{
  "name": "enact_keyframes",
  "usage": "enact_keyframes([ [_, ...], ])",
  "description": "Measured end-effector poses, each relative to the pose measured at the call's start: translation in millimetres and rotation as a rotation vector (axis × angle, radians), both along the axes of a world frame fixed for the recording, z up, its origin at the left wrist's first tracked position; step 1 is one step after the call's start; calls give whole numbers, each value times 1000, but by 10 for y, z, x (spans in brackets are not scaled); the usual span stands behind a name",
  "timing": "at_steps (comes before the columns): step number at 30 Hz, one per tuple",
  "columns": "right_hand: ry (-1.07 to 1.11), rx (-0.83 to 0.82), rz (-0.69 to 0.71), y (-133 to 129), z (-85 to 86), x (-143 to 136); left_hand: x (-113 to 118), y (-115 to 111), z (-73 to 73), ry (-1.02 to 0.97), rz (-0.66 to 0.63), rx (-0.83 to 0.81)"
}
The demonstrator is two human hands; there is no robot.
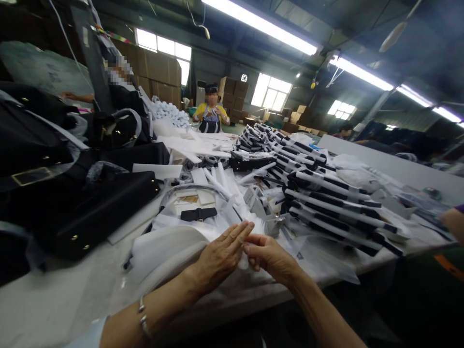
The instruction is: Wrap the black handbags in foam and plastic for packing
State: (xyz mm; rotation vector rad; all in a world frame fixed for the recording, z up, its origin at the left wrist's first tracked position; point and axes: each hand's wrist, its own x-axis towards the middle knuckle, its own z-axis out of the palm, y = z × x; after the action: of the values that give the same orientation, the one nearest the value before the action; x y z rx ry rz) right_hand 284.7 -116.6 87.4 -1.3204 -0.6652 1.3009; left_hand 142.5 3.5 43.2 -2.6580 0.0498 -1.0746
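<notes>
My left hand (225,247) lies flat with its fingers stretched out together, over a white foam piece (243,262) near the table's front edge. From the other side, my right hand (272,256) has thumb and fingers pinched at that same foam piece, close to the left fingertips. Most of the foam is hidden beneath both hands. Beside my left forearm lies a curved stack of white foam sheets (166,249). A short black strap with a buckle (198,214) rests on clear plastic just beyond the hands.
Black bags (108,212) with gold studs crowd the left side. At the right is a pile of black straps wrapped in white foam (326,203). White foam tubes (219,176) lie mid-table. A co-worker in yellow (212,113) sits across; another person's arm (455,224) shows at right.
</notes>
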Motion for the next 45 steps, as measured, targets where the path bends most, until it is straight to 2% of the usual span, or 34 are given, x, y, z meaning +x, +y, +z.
enact_keyframes([
  [3, -199, 22, 104, 71, -12, 22, -29, 45, 18, 52, -111, -27],
  [6, -293, -10, 182, 123, -2, 16, -64, 86, 44, 114, -225, -56],
  [9, -346, -49, 209, 153, -20, -15, -93, 102, 60, 94, -260, -50],
  [12, -299, -4, 98, 162, -53, -28, -116, 99, 79, 26, -192, -69],
  [14, -234, 54, -46, 159, -58, -1, -126, 82, 109, 19, -122, -115],
  [18, -140, 149, -365, 134, 4, 105, -99, 26, 192, 297, 24, -230],
  [19, -125, 152, -384, 124, 29, 120, -77, 14, 211, 372, 49, -248],
  [21, -138, 139, -333, 104, 79, 115, -23, 2, 242, 452, 91, -301],
  [23, -259, 109, -239, 89, 122, 69, 33, 6, 267, 485, 126, -387],
  [25, -476, 62, -182, 83, 153, 11, 71, 20, 287, 511, 142, -459],
  [27, -719, 37, -195, 80, 171, -26, 82, 37, 299, 524, 133, -487],
  [30, -1027, 121, -302, 71, 171, -18, 64, 52, 297, 524, 111, -501],
  [33, -1182, 208, -278, 61, 149, 25, 39, 60, 271, 509, 95, -535],
  [36, -1108, 110, -197, 80, 100, 52, 34, 68, 230, 491, 73, -538],
  [40, -717, -105, -163, 136, -5, 87, 43, 68, 169, 497, 47, -510],
  [43, -479, -119, -114, 156, -61, 121, 40, 45, 113, 488, 29, -465],
  [45, -414, -122, -88, 169, -86, 132, 36, 17, 69, 469, 6, -424],
])
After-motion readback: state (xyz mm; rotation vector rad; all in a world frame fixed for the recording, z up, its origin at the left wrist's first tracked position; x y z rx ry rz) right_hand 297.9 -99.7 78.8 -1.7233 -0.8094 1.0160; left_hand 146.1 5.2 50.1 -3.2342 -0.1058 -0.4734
